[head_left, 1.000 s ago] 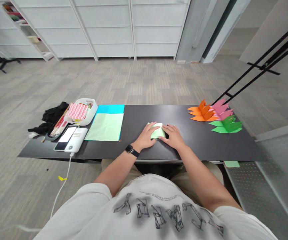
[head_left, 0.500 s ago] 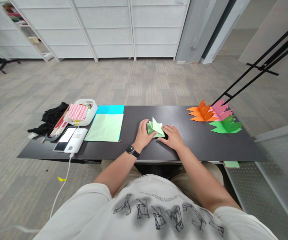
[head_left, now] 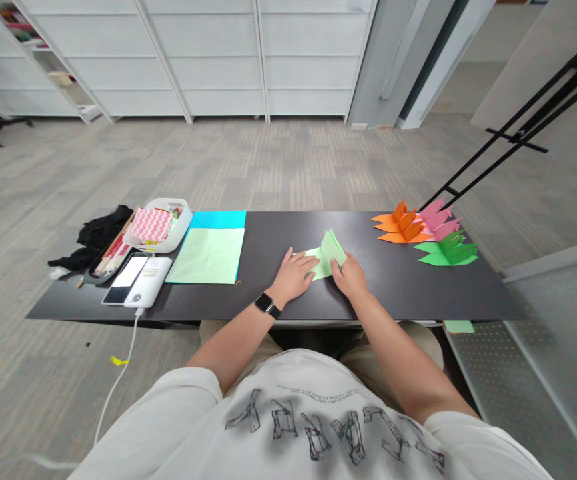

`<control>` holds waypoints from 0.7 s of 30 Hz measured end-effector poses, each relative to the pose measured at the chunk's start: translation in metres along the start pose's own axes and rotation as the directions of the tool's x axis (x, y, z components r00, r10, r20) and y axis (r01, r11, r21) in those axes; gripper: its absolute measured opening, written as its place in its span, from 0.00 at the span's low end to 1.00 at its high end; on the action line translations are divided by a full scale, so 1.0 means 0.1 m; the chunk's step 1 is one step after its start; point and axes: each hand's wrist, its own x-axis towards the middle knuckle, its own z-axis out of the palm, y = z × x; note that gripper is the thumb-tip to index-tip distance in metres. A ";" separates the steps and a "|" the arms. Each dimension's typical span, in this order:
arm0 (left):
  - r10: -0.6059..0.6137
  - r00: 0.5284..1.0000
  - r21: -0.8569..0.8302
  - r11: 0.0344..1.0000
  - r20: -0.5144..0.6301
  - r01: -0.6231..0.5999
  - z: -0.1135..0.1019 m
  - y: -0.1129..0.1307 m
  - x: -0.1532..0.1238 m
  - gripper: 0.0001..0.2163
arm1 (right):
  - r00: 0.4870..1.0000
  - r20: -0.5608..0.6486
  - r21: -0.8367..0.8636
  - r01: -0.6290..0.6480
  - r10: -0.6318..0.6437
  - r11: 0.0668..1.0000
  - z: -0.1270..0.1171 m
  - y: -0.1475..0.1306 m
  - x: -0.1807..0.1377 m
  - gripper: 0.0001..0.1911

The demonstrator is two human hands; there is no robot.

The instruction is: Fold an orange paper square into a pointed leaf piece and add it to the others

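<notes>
A light green folded paper (head_left: pixel 324 262) lies near the middle of the dark table, with a flap standing up on its right side. My left hand (head_left: pixel 294 275) rests flat on its left part, fingers stretched out; a watch is on that wrist. The raised right side is pinched by my right hand (head_left: pixel 350 273), thumb toward me and fingers behind, partly hidden. To the left lies a light green paper sheet (head_left: pixel 208 257) on top of a blue sheet (head_left: pixel 221 219). Orange (head_left: pixel 401 223), pink (head_left: pixel 438 219) and green (head_left: pixel 448 251) folded paper shapes stand at the right.
On the table's (head_left: pixel 278 230) left are a white basket (head_left: pixel 184 223), a phone (head_left: pixel 124 280), a white power bank (head_left: pixel 149 283) with a cable, a dark tray (head_left: pixel 111 260) and black cloth (head_left: pixel 103 227). A black stand (head_left: pixel 505 140) rises behind the right end.
The folded paper's standing flap has swung to the right. My left hand has flattened onto the paper's left part, and my right hand has gone from lying beside it to pinching its right side.
</notes>
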 end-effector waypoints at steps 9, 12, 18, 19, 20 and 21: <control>-0.143 0.985 -0.020 0.990 -0.100 0.141 0.00 -0.07 -0.01 0.20 | 0.938 -0.182 0.146 -0.270 0.294 0.952 -0.08 0.15 -0.01 0.32; -0.149 0.980 -0.054 0.988 -0.135 0.143 -0.02 -0.10 0.00 0.26 | 0.996 -0.056 0.128 -0.066 0.074 0.990 -0.06 0.11 -0.02 0.24; -0.087 0.975 -0.121 0.991 -0.207 0.063 -0.03 -0.06 -0.01 0.13 | 0.969 0.167 0.126 0.161 -0.181 0.979 -0.05 0.04 -0.05 0.30; -0.082 0.976 -0.118 0.991 -0.202 0.058 -0.03 -0.05 -0.02 0.14 | 0.965 0.187 0.127 0.161 -0.183 0.979 -0.05 0.03 -0.05 0.30; -0.075 0.979 -0.114 0.992 -0.189 0.054 -0.03 -0.04 -0.02 0.17 | 0.964 0.196 0.130 0.156 -0.180 0.979 -0.05 0.04 -0.05 0.28; -0.068 0.983 -0.110 0.993 -0.172 0.049 -0.03 -0.03 -0.02 0.20 | 0.966 0.194 0.133 0.146 -0.171 0.980 -0.05 0.04 -0.05 0.27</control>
